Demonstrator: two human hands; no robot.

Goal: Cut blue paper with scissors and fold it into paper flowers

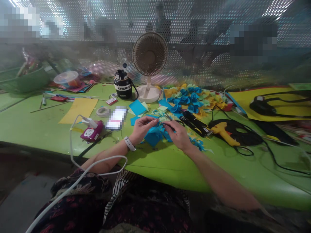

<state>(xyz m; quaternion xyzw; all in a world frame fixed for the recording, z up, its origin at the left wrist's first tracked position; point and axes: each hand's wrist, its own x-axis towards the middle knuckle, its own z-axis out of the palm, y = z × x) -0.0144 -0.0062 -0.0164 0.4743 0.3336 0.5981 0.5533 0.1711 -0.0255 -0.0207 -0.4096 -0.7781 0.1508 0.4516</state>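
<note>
My left hand (143, 129) and my right hand (177, 136) hover close together over the green table (46, 136). The left fingertips pinch a small blue paper piece (157, 124). The right fingers hold a thin dark stem (169, 126), though the fingers partly hide it. Beneath my hands lies a heap of blue paper cutouts (153, 137). A black cylindrical tool (194, 123) lies just beyond my right hand. Farther back is a pile of blue, yellow and green paper flowers (187, 100). A yellow hot glue gun (225, 136) rests to the right.
A white desk fan (150, 55) and a black Energy flask (122, 84) stand at the back. A pink power socket (91, 131) trails a white cable across my lap. Yellow paper (79, 110), tape (103, 111) and a perforated metal screen (194, 19) surround the work.
</note>
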